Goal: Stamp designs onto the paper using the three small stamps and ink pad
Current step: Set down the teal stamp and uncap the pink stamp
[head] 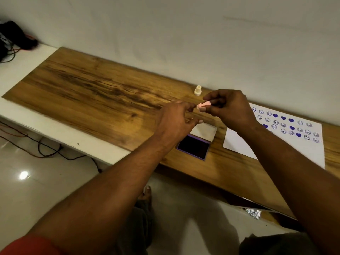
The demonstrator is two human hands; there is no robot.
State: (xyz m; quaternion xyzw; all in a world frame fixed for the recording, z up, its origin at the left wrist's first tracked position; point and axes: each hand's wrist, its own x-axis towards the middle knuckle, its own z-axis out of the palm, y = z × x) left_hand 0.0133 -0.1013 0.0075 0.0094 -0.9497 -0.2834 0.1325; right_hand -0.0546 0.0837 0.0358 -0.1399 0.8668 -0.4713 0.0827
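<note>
Pinches the small pink stamp (203,106) in the right hand (230,107), thumb and fingers curled round its back end, well above the wooden surface (92,92). Holds it roughly level, long axis aimed left at the left hand (174,120). Keeps that hand's fingers (190,107) loosely bent, tips just beside the stamp's free end. Cannot tell whether touching; nothing seen held there. Directly below and slightly nearer: the open ink pad (193,147), a dark flat cushion in a purple rectangular frame, pale lid (204,130) folded back. Probably calls for tipping the stamp face down, then a short straight drop onto the pad. Off to the right, flat white paper (276,144) dotted with blue smiley rings and solid hearts. Near the wall, a cream stamp (197,90), upright, smooth, knob-topped.
</note>
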